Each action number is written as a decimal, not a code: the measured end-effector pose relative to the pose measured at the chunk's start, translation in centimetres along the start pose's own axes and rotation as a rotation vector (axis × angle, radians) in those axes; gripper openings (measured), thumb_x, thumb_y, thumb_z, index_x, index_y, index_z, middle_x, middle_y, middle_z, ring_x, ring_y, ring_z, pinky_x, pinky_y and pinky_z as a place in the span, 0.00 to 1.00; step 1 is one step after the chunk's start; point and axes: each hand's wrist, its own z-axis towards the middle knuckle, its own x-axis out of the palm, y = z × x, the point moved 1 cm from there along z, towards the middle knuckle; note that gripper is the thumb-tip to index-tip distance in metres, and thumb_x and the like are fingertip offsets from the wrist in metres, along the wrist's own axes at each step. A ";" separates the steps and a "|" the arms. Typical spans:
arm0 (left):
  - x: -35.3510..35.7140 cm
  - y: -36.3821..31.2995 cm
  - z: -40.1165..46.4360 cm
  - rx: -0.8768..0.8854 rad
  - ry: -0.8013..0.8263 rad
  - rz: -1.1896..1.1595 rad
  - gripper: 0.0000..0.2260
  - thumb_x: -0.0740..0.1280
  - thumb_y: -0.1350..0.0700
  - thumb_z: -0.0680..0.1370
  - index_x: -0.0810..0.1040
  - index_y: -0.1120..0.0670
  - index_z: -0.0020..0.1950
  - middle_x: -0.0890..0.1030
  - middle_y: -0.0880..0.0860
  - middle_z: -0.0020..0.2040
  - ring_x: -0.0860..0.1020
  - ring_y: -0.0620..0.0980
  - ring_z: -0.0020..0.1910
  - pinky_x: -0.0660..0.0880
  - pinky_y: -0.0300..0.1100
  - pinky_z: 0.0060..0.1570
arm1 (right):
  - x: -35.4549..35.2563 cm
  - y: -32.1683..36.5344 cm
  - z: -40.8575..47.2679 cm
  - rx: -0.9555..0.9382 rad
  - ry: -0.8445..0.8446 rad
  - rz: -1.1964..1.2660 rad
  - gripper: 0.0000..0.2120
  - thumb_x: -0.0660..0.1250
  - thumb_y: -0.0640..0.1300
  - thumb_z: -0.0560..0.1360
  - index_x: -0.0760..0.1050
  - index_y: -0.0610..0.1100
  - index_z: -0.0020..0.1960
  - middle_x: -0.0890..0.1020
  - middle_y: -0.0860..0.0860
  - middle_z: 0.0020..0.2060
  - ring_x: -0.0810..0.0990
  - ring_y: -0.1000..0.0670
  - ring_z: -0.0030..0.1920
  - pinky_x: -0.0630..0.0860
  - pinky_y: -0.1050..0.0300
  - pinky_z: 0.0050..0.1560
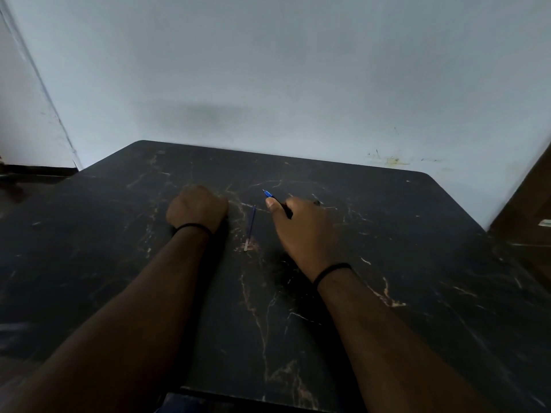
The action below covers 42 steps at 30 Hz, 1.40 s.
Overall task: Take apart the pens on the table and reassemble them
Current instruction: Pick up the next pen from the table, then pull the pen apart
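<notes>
While I look down from the head camera, near to far:
Table (387, 293): dark marbled top, filling the lower frame.
Refill (250, 228): thin blue tube lying loose at centre, between my hands.
Left hand (195, 208): curled into a fist; I cannot tell whether it holds anything.
Right hand (301, 231): fingers clamped around the pen (275, 201), blue tip pointing to the upper left.
Wall (298, 70): pale, across the upper frame.

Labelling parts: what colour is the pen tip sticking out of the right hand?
Blue tip, past the right hand; head view, the only one.
</notes>
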 end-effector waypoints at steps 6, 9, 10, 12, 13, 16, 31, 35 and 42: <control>-0.1 -0.2 0.0 -0.058 0.034 0.061 0.20 0.63 0.44 0.75 0.80 0.58 0.57 0.80 0.60 0.56 0.79 0.63 0.55 0.73 0.53 0.54 | 0.0 0.1 0.0 0.002 0.016 -0.014 0.25 0.56 0.64 0.80 0.71 0.45 0.37 0.74 0.51 0.28 0.75 0.49 0.30 0.69 0.55 0.32; -0.2 -0.3 -0.1 -0.044 -0.014 0.083 0.23 0.62 0.41 0.75 0.79 0.59 0.56 0.80 0.61 0.54 0.79 0.62 0.53 0.74 0.53 0.53 | -0.3 0.4 0.0 0.008 0.026 -0.014 0.21 0.56 0.61 0.81 0.70 0.47 0.37 0.74 0.52 0.30 0.75 0.50 0.32 0.69 0.55 0.33; -0.3 -0.5 -0.1 -0.015 -0.065 0.060 0.23 0.62 0.41 0.76 0.79 0.60 0.55 0.80 0.61 0.52 0.79 0.62 0.52 0.74 0.53 0.51 | -0.4 0.4 -0.1 0.006 0.020 -0.001 0.20 0.56 0.59 0.82 0.69 0.48 0.38 0.73 0.52 0.30 0.74 0.51 0.32 0.67 0.56 0.33; -0.6 -1.1 -0.4 0.095 -0.192 -0.127 0.19 0.62 0.43 0.78 0.77 0.59 0.51 0.80 0.58 0.48 0.79 0.59 0.48 0.75 0.51 0.47 | -0.6 0.5 -0.1 0.005 0.007 0.039 0.16 0.57 0.54 0.82 0.68 0.48 0.39 0.72 0.53 0.30 0.72 0.53 0.31 0.62 0.57 0.31; -0.7 -1.6 -0.7 0.162 -0.236 -0.267 0.16 0.62 0.44 0.79 0.76 0.57 0.48 0.79 0.57 0.45 0.78 0.56 0.45 0.74 0.49 0.44 | -0.6 0.5 -0.1 0.008 0.003 0.057 0.14 0.57 0.53 0.82 0.69 0.49 0.40 0.72 0.54 0.30 0.72 0.53 0.31 0.62 0.57 0.31; -0.7 -3.1 -1.9 0.308 -0.246 -0.595 0.12 0.61 0.46 0.80 0.75 0.53 0.46 0.78 0.53 0.42 0.76 0.50 0.40 0.71 0.42 0.39 | -0.7 0.6 0.0 0.020 -0.019 0.103 0.11 0.57 0.51 0.83 0.74 0.46 0.50 0.73 0.55 0.33 0.74 0.52 0.34 0.64 0.56 0.32; -0.3 -4.7 -3.7 0.383 0.846 -1.514 0.16 0.57 0.55 0.83 0.77 0.63 0.61 0.82 0.61 0.59 0.77 0.47 0.36 0.74 0.40 0.36 | -1.5 1.9 -0.7 0.209 0.323 0.770 0.16 0.56 0.50 0.85 0.73 0.45 0.42 0.69 0.52 0.27 0.63 0.59 0.21 0.59 0.65 0.22; -0.6 -4.7 -3.8 0.378 0.889 -1.555 0.14 0.59 0.57 0.80 0.77 0.63 0.60 0.83 0.60 0.57 0.72 0.51 0.41 0.74 0.36 0.36 | -1.6 1.7 -0.6 0.268 0.428 0.908 0.16 0.56 0.52 0.85 0.71 0.47 0.42 0.65 0.54 0.27 0.58 0.59 0.21 0.54 0.69 0.21; -0.6 -5.1 -4.1 0.375 0.785 -1.626 0.11 0.55 0.62 0.82 0.76 0.58 0.47 0.86 0.54 0.41 0.80 0.53 0.57 0.73 0.43 0.42 | -1.3 1.7 -0.5 0.212 0.400 0.839 0.17 0.57 0.53 0.84 0.70 0.48 0.40 0.64 0.53 0.26 0.58 0.58 0.21 0.55 0.67 0.20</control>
